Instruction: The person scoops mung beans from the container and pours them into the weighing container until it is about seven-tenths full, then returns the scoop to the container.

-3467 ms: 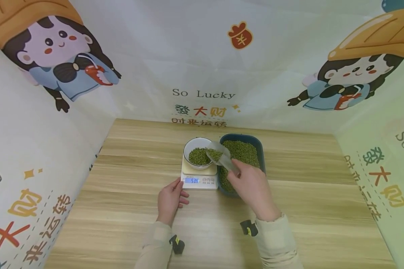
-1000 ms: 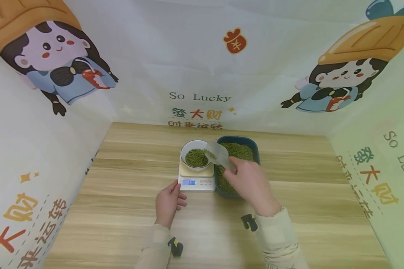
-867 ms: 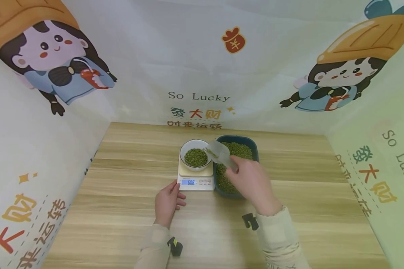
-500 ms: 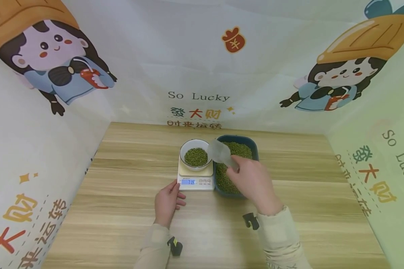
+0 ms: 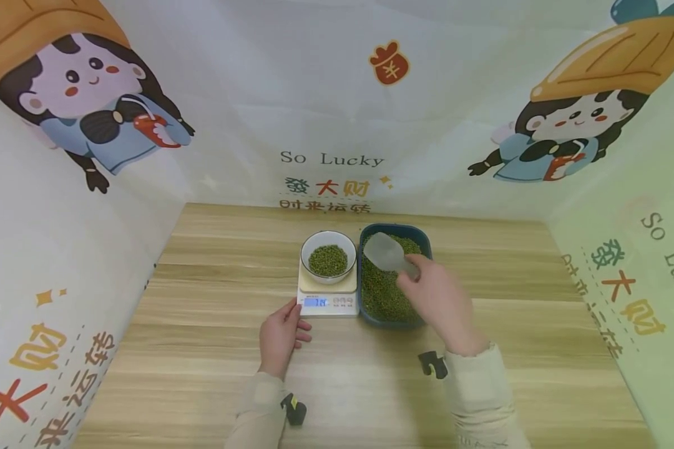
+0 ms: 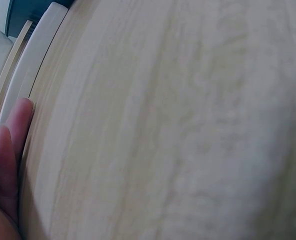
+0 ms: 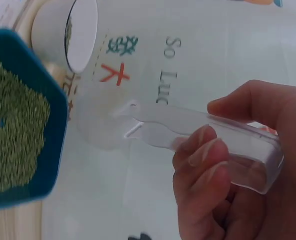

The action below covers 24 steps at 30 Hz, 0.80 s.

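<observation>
My right hand (image 5: 440,302) grips a clear plastic scoop (image 5: 384,252) by its handle, fingers curled round it in the right wrist view. The scoop's bowl is over the dark blue bin (image 5: 429,240) of green mung beans (image 5: 390,296); no beans show in it. Left of the bin, a white bowl (image 5: 328,280) with a dark rim holds a heap of mung beans (image 5: 328,260). It stands on a white kitchen scale (image 5: 345,308), whose lit display reads about 71.4. My left hand (image 5: 278,337) touches the scale's front left corner, its fingers loosely bent.
The wood-grain table (image 5: 202,299) is enclosed by white printed cloth (image 5: 247,93) at the back and both sides. Bin and scale stand side by side near the back edge. Black straps with mounts sit at both wrists.
My right hand has carried the scoop rightward, from the bowl's rim to over the bin, after beans slid from it. The display has risen from 53.4 through 60.8. My left hand has stayed put.
</observation>
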### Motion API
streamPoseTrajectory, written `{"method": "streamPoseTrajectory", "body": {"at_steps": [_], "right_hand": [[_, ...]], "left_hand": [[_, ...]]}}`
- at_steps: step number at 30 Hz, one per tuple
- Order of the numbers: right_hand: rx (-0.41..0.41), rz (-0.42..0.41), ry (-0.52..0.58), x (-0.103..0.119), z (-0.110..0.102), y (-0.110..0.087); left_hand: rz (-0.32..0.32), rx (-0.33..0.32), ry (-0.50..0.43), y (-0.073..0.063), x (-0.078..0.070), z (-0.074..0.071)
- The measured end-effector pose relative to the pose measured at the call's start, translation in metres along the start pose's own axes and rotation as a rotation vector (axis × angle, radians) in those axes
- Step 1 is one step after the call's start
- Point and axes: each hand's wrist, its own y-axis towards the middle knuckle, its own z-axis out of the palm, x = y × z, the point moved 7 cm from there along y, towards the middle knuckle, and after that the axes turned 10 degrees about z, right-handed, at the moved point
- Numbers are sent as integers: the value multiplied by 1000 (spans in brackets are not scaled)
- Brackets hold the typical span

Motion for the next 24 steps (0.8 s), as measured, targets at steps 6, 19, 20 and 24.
{"method": "streamPoseTrajectory", "body": {"at_steps": [6, 19, 20, 24], "right_hand": [[156, 87, 14, -40, -18, 3], [173, 73, -95, -62, -29, 1], [186, 74, -91, -64, -26, 2], [219, 67, -40, -77, -16, 6]], "left_hand": [[0, -3, 3, -1, 0, 0], [-8, -4, -13, 0, 1, 0], [-9, -4, -16, 0, 1, 0], [-3, 0, -18, 1, 0, 0]]}}
